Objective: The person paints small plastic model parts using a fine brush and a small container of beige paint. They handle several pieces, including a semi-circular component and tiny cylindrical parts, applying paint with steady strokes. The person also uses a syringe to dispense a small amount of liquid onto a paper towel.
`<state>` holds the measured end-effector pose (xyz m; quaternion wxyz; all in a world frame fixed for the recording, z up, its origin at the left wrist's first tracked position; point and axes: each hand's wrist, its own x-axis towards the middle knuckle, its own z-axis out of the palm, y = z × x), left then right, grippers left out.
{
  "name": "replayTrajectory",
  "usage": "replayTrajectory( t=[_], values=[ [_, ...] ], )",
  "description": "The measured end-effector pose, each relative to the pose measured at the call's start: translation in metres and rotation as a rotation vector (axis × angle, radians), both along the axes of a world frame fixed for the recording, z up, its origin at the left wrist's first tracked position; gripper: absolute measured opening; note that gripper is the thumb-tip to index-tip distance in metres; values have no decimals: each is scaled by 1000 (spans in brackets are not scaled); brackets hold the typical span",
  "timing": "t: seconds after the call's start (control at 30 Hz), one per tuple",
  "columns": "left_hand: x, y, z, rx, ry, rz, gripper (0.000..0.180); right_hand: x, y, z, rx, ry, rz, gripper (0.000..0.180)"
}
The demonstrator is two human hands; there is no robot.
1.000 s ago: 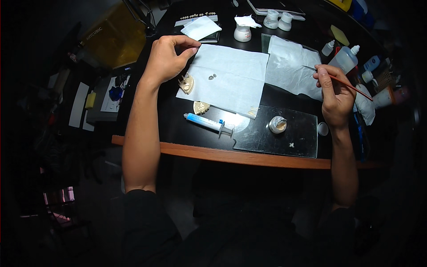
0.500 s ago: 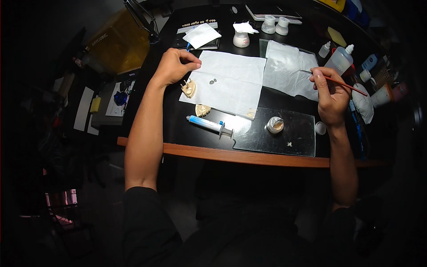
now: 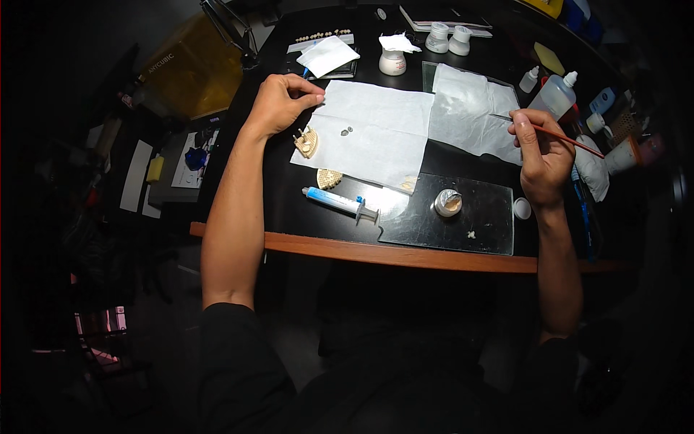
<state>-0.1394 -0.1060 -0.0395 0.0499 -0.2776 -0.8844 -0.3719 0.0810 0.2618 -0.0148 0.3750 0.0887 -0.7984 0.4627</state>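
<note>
Right hand point(image 3: 543, 155) pinched shut on a thin red-handled brush point(image 3: 557, 135), tip lying over the crinkled tissue point(image 3: 470, 112) toward the bench's far right. Left hand point(image 3: 280, 103) with thumb and fingers closed on the far left corner of the white paper sheet point(image 3: 376, 137); whether anything small sits between them, cannot tell.

Black bench point(image 3: 405, 254), wooden front edge. Glass slab point(image 3: 452, 217) at the front edge, right of centre; small open jar point(image 3: 448, 202) on it. Blue-tipped syringe point(image 3: 340, 202) just left of the slab. Tooth model point(image 3: 307, 142) on the sheet's left edge, beside the left hand. Two tiny dark pieces point(image 3: 346, 132) mid-sheet.

Judged step: brush being wiped or readied while the sheet is steadied. Next move likely calls for a fine, light carry of the brush tip to the jar or the small pieces.
</note>
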Motion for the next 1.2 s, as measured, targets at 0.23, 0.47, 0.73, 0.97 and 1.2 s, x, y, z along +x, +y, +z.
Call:
replayTrajectory(
  t=[0.23,0.47,0.73,0.97,1.2],
  values=[
    [0,1,0,-32,-28,-36,17,2,3,1,6,0,-11,13],
    [5,6,2,220,-93,-18,16,2,2,0,-3,-19,-18,13],
    [13,17,8,88,-27,-57,27,3,3,1,16,-22,-29,13],
    [15,17,10,94,-63,-50,44,3,2,1,18,-20,-28,13],
    [20,21,12,-4,-37,-14,55,3,2,2,25,-15,-12,14]
  ],
)
